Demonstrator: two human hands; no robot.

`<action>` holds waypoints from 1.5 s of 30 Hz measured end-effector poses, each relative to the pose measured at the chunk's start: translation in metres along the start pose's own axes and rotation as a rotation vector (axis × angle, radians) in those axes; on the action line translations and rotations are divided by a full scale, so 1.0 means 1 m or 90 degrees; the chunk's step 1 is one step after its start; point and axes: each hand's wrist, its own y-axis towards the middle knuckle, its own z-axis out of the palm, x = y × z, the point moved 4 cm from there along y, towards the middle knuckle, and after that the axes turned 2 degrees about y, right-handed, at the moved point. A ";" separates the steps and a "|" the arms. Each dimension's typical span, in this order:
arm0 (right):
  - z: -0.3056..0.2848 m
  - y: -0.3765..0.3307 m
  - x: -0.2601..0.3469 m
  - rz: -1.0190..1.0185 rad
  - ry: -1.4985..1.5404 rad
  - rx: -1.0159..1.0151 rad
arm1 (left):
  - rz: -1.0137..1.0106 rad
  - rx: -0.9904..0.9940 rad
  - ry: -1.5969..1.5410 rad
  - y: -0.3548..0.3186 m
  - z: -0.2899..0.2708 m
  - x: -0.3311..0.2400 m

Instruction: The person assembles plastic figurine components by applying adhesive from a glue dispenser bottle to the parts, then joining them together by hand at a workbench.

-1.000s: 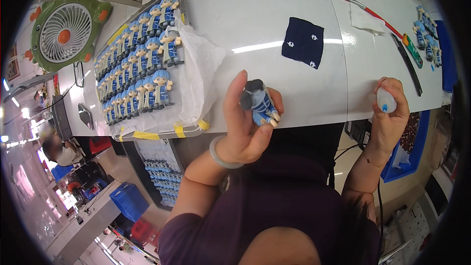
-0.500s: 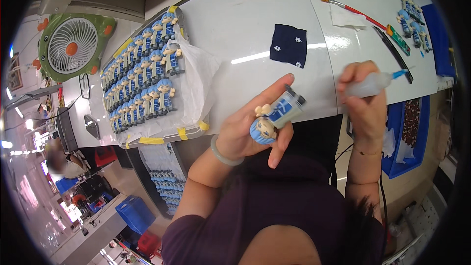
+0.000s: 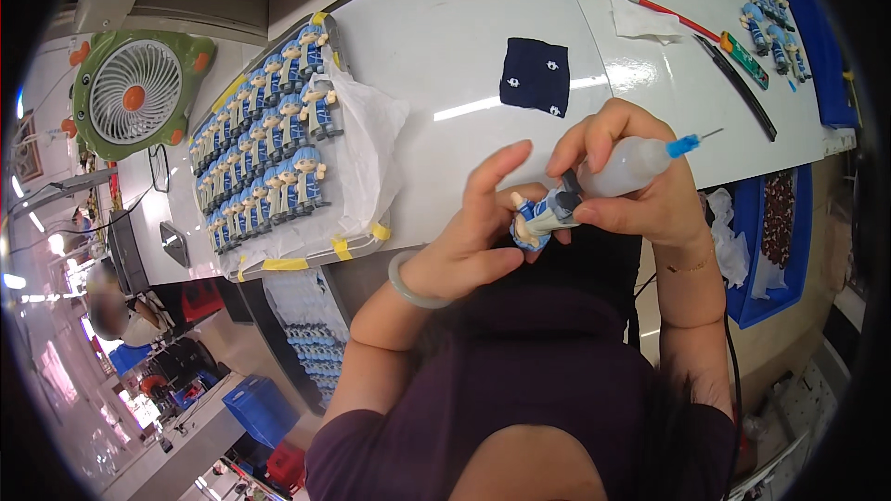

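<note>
A small blue-haired figurine (image 3: pixel 548 211) in a blue and pale outfit is tilted between my two hands, its head toward the left and its dark feet toward the right. My left hand (image 3: pixel 464 246) supports it from behind with the curled fingers, while the index finger and thumb stand apart from it. The thumb and fingertips of my right hand (image 3: pixel 664 209) pinch the figurine's feet. That same hand also grips a translucent squeeze bottle (image 3: pixel 624 167) in its palm, whose blue needle tip points up and to the right, away from the figurine.
At left, a tray (image 3: pixel 278 264) edged with yellow tape carries rows of similar figurines, beside a green fan (image 3: pixel 139 93). Ahead lies a dark patterned cloth (image 3: pixel 535 77). Farther right are a red-handled brush (image 3: pixel 664 11), black tweezers (image 3: pixel 738 88), more figurines (image 3: pixel 775 32) and a blue bin (image 3: pixel 803 250).
My right hand has moved left with the bottle and taken the figurine's feet between its fingers. The figurine has turned in my left hand, its face now mostly hidden.
</note>
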 end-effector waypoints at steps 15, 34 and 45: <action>-0.019 -0.034 -0.006 0.070 -0.259 -0.144 | 0.214 -0.033 0.470 0.002 -0.016 -0.011; -0.011 -0.037 -0.003 -0.136 -0.715 -0.161 | 0.247 -0.088 0.539 0.006 -0.018 -0.011; -0.002 -0.039 0.007 -0.267 -0.933 -0.152 | 0.242 -0.101 0.568 0.007 -0.018 -0.012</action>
